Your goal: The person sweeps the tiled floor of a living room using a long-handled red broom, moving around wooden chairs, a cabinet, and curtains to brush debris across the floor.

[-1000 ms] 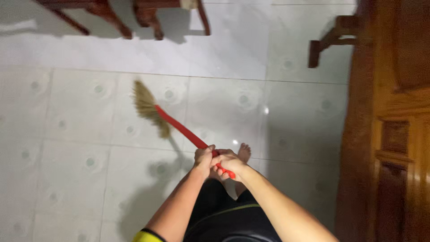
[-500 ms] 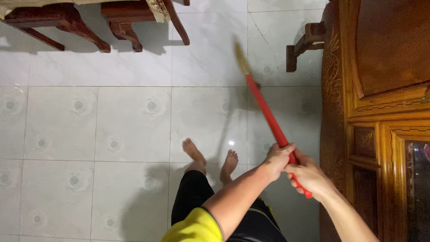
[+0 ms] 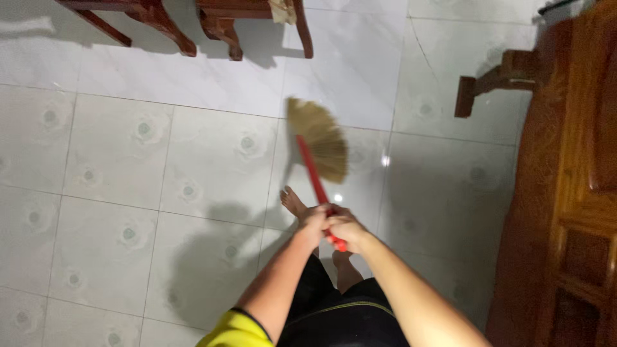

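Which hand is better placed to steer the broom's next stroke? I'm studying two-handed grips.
Probably the left hand: it grips the red handle nearer the straw head. The right hand holds the handle's end, acting more as pivot.

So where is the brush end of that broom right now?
In the head view the straw broom head is on the white tiled floor just ahead of the person's bare foot, centre frame, between the wooden chair legs and both hands.

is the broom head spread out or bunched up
Spread out. The straw broom head fans wide from the red handle, which both the left hand and right hand grip.
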